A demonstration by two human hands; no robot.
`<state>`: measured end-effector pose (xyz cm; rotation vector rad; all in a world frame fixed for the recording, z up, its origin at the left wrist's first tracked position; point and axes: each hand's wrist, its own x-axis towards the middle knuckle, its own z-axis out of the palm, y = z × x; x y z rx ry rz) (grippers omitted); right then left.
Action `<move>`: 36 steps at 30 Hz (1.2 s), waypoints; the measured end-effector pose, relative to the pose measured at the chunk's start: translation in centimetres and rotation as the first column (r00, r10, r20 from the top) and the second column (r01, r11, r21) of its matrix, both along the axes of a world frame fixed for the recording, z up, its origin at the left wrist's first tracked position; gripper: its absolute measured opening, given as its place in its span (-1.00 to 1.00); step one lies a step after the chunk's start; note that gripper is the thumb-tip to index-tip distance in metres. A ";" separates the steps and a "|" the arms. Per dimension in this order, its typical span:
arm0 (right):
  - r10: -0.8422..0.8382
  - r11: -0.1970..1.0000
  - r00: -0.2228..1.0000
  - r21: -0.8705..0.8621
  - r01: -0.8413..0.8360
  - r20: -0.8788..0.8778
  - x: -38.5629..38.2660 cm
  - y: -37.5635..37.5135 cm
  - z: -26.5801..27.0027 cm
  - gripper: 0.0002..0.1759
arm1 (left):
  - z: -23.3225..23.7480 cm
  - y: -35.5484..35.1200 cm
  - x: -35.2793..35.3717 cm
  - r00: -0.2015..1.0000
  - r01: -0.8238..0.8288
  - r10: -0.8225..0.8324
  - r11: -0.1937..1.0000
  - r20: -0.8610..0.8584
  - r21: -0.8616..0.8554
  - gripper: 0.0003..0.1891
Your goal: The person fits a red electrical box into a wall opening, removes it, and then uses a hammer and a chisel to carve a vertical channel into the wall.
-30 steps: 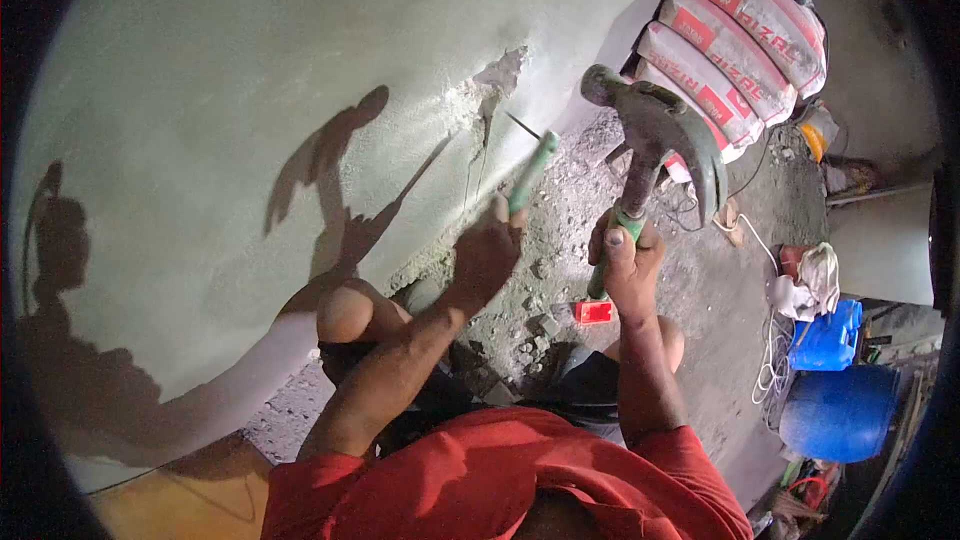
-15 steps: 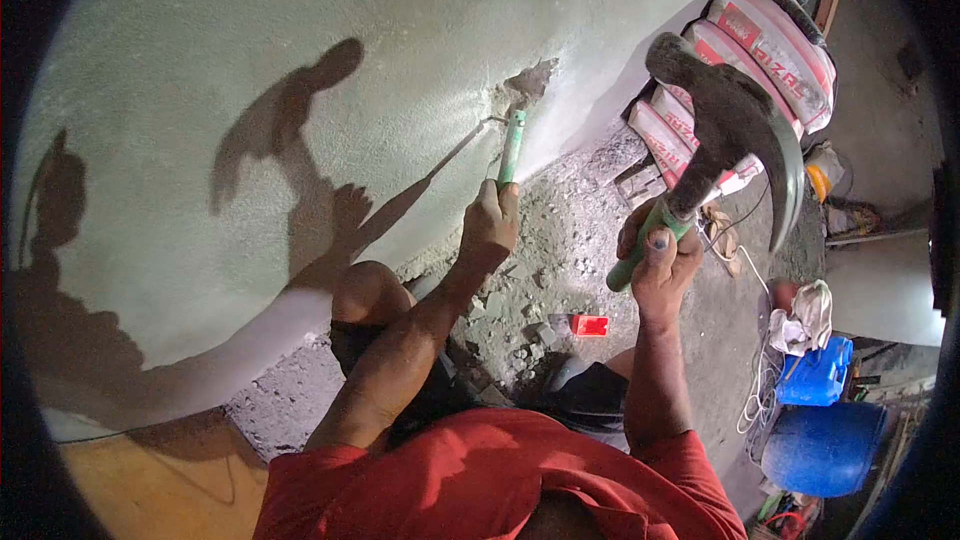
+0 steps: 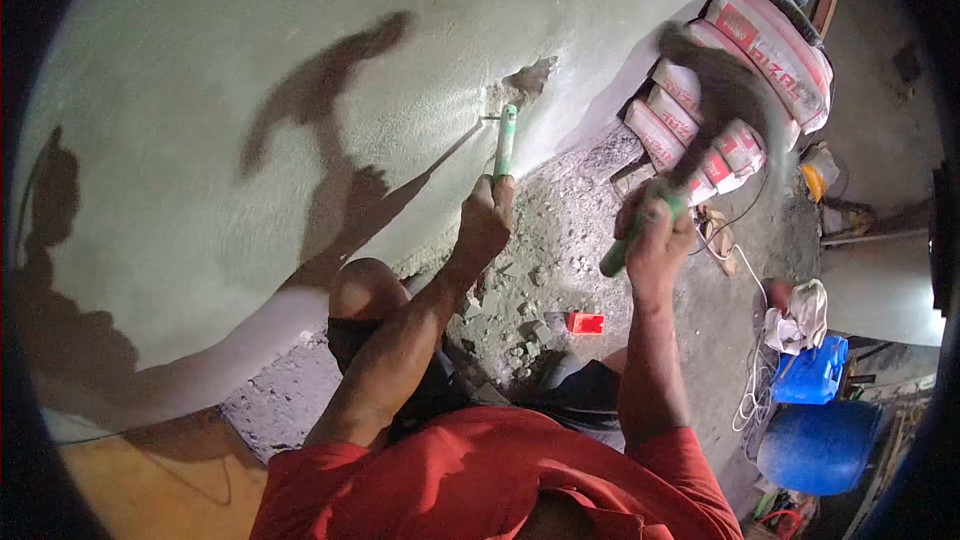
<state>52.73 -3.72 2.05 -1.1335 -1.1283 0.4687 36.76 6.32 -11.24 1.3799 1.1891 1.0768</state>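
Note:
My left hand [image 3: 487, 212] is wrapped round the lower end of a green-handled tool [image 3: 506, 142]. Its upper end, with a thin metal piece pointing left, is at the wall [image 3: 400, 70], just below a rough broken hole [image 3: 528, 80]. In my right hand [image 3: 655, 235] is the green grip of a claw hammer [image 3: 722, 90], raised to the right of the wall. The hammer's dark head is blurred by motion. Shadows of the hammer and my arms fall on the wall.
Rubble [image 3: 530, 240] covers the floor along the wall, with a small red box [image 3: 585, 323] on it. Stacked printed sacks [image 3: 770, 55] stand at the upper right. A blue container [image 3: 812, 372], a blue drum [image 3: 820, 447] and a white cord [image 3: 752, 390] are on the right.
The hammer has tilted and moved slightly left, and its head is now blurred. My left hand and the green-handled tool have shifted a little to the left.

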 end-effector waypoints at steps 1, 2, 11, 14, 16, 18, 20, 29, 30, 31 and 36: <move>0.015 0.995 0.998 0.100 -0.021 0.065 0.1 -0.4 0.2 -0.54 | -0.7 0.6 0.4 0.999 -0.025 0.024 0.999 0.048 0.031 -0.61; 0.014 0.995 0.998 0.099 -0.021 0.064 -0.2 -0.2 -0.1 -0.54 | -1.4 0.9 0.5 0.999 -0.025 0.023 0.999 0.047 0.031 -0.61; 0.038 0.873 0.811 -0.415 0.257 0.584 1.1 4.5 -9.6 -0.49 | -2.8 0.4 0.2 0.886 0.156 -0.023 0.956 -0.463 0.250 -0.63; -0.006 0.864 0.912 -0.457 0.211 0.410 0.2 1.8 -8.2 -0.48 | -8.3 -2.9 0.7 0.576 0.479 -0.325 0.878 -0.750 -0.012 -0.59; -0.018 0.901 0.936 -0.399 0.167 0.352 1.3 0.8 -8.9 -0.55 | -5.4 -2.6 1.3 0.668 0.369 -0.251 0.929 -0.700 0.019 -0.59; -0.007 0.916 0.941 -0.376 0.142 0.338 1.7 -0.2 -8.4 -0.59 | -1.0 -1.6 0.8 0.843 0.220 -0.057 0.944 -0.535 0.246 -0.60; 0.002 0.902 0.984 -0.426 0.074 0.176 1.3 -0.6 -6.6 -0.61 | 4.1 -0.8 -0.1 0.957 0.139 -0.104 0.983 -0.271 0.116 -0.62; 0.040 0.971 0.998 -0.238 -0.028 0.047 0.1 -0.7 -0.1 -0.56 | 2.5 1.3 0.1 0.993 0.003 0.008 0.996 -0.116 0.091 -0.58; 0.041 0.976 0.999 -0.214 -0.034 0.030 -0.3 -0.7 0.6 -0.56 | 3.0 0.9 0.0 0.997 0.020 -0.017 0.999 -0.081 0.035 -0.58; 0.045 0.985 0.998 -0.169 -0.037 0.047 0.0 -0.6 0.6 -0.56 | 3.2 0.7 -0.1 0.998 0.040 -0.041 0.999 -0.046 -0.022 -0.58; 0.104 0.994 0.995 -0.019 -0.104 0.010 -0.8 0.2 0.8 -0.56 | 4.0 0.5 0.2 0.998 0.033 -0.036 0.998 -0.049 -0.052 -0.59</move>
